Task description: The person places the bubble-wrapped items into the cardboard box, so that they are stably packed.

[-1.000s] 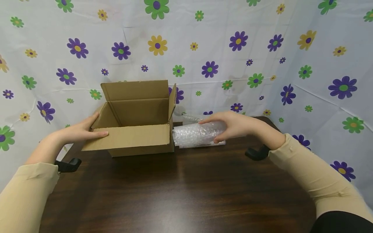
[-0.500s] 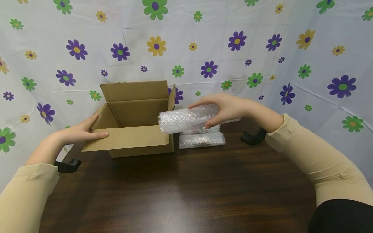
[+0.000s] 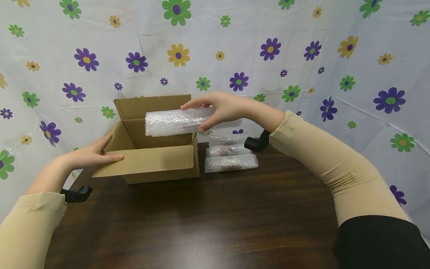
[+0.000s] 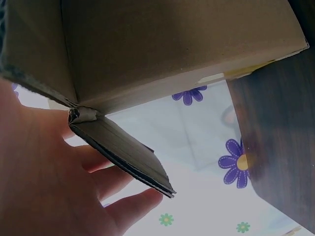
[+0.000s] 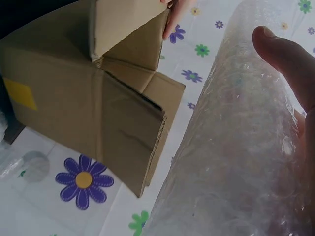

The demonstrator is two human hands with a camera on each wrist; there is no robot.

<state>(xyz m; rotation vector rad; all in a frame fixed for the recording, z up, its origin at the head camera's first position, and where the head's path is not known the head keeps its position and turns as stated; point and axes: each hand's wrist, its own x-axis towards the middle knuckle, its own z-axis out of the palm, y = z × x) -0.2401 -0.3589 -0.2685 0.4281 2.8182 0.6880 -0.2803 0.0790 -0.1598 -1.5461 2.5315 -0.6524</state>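
An open cardboard box [image 3: 164, 176] stands on the table with its flaps spread. My left hand [image 3: 88, 156] holds the box's left front corner in the head view, thumb lying on the front flap [image 3: 161, 158]. In the left wrist view its fingers [image 4: 133, 206] reach behind a side flap [image 4: 128, 147]. My right hand [image 3: 223, 108] grips a bubble-wrapped bundle [image 3: 168, 122] from above, thumb on the near side. The long bundle is raised over the box opening, roughly level; the wrap hides what is inside. The right wrist view shows the bundle [image 5: 221, 147] close up beside the box.
Several more bubble-wrapped bundles [image 3: 231, 163] lie in a row on the dark wooden table [image 3: 215, 216], just right of the box. A white flower-print cloth [image 3: 208, 45] hangs behind the table and along the right side.
My right hand has lifted the bubble-wrapped bundle off the others and carried it left, over the box. The left hand has kept its place at the box corner.
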